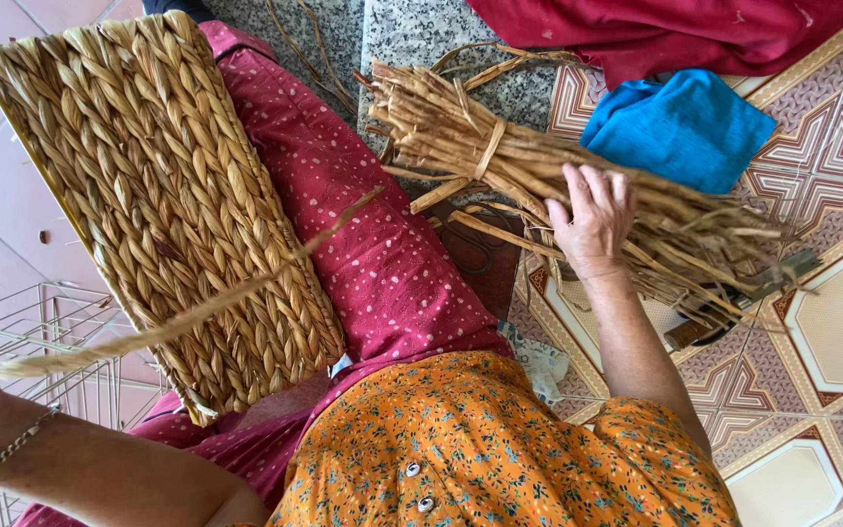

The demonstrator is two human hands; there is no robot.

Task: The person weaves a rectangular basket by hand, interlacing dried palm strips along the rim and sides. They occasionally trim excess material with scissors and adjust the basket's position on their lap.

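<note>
The right hand is resting with loosely spread fingers on a tied bundle of dried reeds; the left hand is lying out of frame, a woven panel resting on the lap

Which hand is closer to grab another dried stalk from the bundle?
The right hand: it already rests on the tied bundle of dried stalks. The left hand is out of view at the frame's edge, beside a twisted strand.

The woven basket panel is dry plaited straw, matt and ridged. Right of it, the bundle of dried fibre strands looks rough and papery; beyond the bundle lies soft blue cloth. Left of the panel stands a thin metal wire frame.
</note>
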